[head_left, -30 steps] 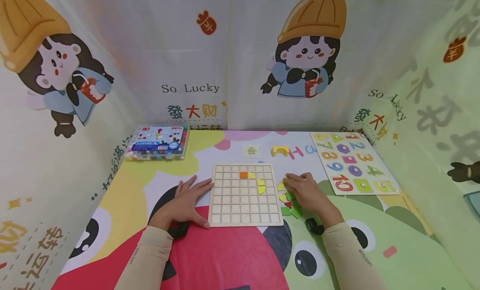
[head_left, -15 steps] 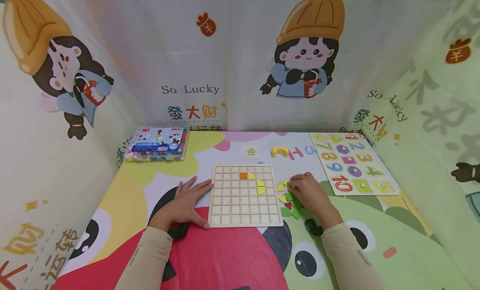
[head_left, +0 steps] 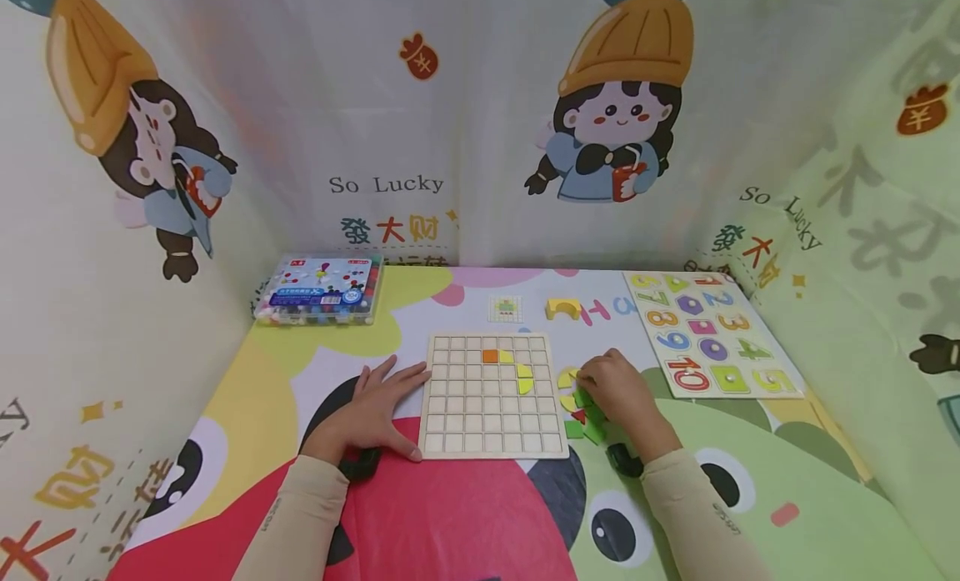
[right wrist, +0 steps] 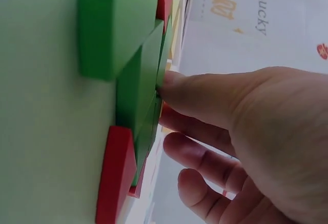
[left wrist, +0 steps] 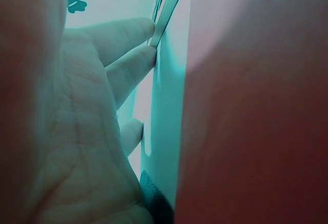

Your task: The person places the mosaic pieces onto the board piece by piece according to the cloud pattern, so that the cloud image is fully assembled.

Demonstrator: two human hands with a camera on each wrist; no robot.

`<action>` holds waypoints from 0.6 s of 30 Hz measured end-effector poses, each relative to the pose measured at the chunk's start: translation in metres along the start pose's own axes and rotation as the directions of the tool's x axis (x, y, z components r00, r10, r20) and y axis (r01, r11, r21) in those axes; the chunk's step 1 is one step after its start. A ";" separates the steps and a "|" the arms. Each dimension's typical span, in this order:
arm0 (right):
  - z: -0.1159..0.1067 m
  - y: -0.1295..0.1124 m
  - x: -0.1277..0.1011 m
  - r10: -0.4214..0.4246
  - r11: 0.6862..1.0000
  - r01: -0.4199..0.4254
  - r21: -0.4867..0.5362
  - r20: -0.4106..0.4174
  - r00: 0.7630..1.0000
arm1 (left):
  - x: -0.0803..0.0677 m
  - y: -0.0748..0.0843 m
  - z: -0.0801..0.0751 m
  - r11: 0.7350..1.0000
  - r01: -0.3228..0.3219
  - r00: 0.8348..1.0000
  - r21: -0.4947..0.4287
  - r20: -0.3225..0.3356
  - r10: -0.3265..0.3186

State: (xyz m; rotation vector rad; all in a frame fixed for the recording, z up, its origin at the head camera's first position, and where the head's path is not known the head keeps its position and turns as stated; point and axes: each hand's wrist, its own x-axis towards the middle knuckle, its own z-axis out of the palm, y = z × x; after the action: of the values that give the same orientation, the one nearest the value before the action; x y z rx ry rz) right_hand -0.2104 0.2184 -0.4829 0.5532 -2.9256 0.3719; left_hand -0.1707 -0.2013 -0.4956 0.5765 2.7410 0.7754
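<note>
A square wooden grid board [head_left: 472, 398] lies on the table, with an orange square [head_left: 491, 357] and several yellow curved pieces [head_left: 525, 386] in its cells. My left hand [head_left: 367, 418] rests at the board's left edge, fingers spread and fingertips right at the rim, as the left wrist view also shows. To the right of the board, my right hand [head_left: 618, 398] reaches into a loose pile of green pieces [right wrist: 138, 80], red pieces [right wrist: 117, 172] and yellow pieces [head_left: 566, 381]. Its thumb and index finger meet low at the pile; I cannot tell whether a piece is between them.
Behind the board lie a small pattern card [head_left: 506, 308] and a yellow arch block [head_left: 563, 308]. A number puzzle board [head_left: 708, 335] lies at the right. At the back left sits a clear box [head_left: 322, 289] of small coloured parts. Printed curtains [head_left: 487, 131] surround the table.
My right hand's fingers have curled in closer together over the pile and its hand has turned slightly. The left hand and the pieces on the board keep their places; the head view has shifted a little.
</note>
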 end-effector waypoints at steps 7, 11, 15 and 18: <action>-0.002 -0.005 0.003 0.078 0.997 -0.078 -0.010 0.064 0.995 | -0.002 0.000 0.000 1.000 0.013 1.000 -0.011 -0.001 -0.013; -0.001 -0.003 0.002 0.066 0.998 -0.067 0.013 0.051 0.996 | -0.002 0.000 0.000 1.000 0.012 1.000 -0.017 -0.001 -0.012; -0.001 -0.002 0.000 0.047 0.998 -0.048 0.038 0.027 0.999 | -0.001 0.000 0.001 1.000 0.006 1.000 -0.012 -0.001 -0.006; -0.003 -0.003 0.000 0.027 0.999 -0.028 0.029 0.022 0.999 | 0.000 0.000 0.000 1.000 0.004 1.000 -0.007 0.001 -0.004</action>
State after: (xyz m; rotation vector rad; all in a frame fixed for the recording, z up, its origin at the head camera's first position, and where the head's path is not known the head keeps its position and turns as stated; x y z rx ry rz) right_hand -0.2088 0.2164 -0.4793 0.5243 -2.9553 0.4158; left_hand -0.1703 -0.2013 -0.4953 0.5696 2.7370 0.7829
